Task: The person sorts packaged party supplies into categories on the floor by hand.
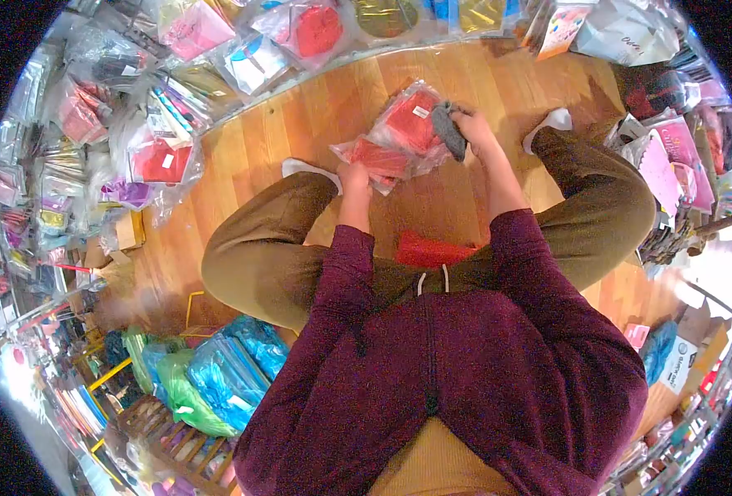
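On the wooden floor in front of me lie two clear plastic packets with red contents. The farther packet [407,124] carries a small white label. Partly against it lies the nearer packet [382,161], whose left edge is pinched in my left hand [354,177]. My right hand [473,132] is closed on a grey cloth [448,131], which hangs over the right edge of the farther packet. Whether the cloth presses on the plastic is hard to make out. A red flat thing [433,248] lies on the floor between my legs, partly hidden by my trousers.
Plastic-wrapped goods line the floor's far edge, including a red packet [316,31] and another red packet [163,161] at the left. Blue and green bags [217,376] stand at lower left, by a wooden rack [176,442]. A cardboard box [692,360] stands at lower right.
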`<control>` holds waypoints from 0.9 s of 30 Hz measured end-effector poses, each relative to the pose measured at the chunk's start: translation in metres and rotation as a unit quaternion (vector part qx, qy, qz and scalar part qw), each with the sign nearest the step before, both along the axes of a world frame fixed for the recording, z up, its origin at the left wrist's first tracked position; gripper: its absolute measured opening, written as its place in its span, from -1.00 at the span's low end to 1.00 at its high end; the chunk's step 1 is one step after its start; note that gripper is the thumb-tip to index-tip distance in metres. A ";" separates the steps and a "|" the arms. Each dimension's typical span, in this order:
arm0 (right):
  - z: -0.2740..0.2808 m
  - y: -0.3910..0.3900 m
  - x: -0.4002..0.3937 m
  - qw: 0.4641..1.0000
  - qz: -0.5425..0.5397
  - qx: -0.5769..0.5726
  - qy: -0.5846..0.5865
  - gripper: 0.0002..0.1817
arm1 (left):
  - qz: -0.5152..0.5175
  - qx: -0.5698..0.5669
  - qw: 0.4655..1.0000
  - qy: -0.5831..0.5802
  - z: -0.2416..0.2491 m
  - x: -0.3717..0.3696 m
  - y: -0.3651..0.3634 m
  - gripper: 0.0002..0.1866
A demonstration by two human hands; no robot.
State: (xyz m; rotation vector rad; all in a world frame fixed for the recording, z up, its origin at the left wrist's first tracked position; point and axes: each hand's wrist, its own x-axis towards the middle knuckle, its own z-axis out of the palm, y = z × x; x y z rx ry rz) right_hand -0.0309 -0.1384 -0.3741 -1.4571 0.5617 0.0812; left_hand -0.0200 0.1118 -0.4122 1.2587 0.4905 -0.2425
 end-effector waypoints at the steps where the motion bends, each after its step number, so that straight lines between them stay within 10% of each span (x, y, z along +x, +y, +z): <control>1: 0.003 0.002 0.001 1.000 0.000 -0.002 0.000 -0.69 | -0.030 0.006 0.999 0.022 -0.003 0.002 0.001 -0.71; 3: 0.008 0.016 0.006 0.964 -0.017 -0.207 -0.164 -0.71 | -0.021 0.001 1.000 0.019 -0.006 0.002 0.000 -0.72; 5: 0.007 0.037 0.010 0.958 0.006 -0.274 -0.089 -0.69 | -0.008 -0.005 1.000 0.012 0.001 0.003 -0.004 -0.73; 7: -0.017 0.060 0.012 0.799 0.062 -0.557 -0.220 -0.61 | -0.012 0.065 0.997 -0.032 0.017 -0.002 -0.010 -0.76; 10: -0.043 0.085 0.002 0.787 0.309 -0.528 -0.083 -0.53 | -0.055 0.169 0.984 0.002 0.084 -0.012 -0.023 -0.75; 16: -0.065 0.095 -0.013 0.757 0.331 -0.562 -0.040 -0.49 | -0.012 -0.006 1.000 0.011 0.026 -0.008 -0.009 -0.77; 27: -0.085 0.083 -0.001 0.761 0.271 -0.589 -0.020 -0.48 | -0.035 0.034 0.999 0.000 0.030 -0.004 -0.011 -0.78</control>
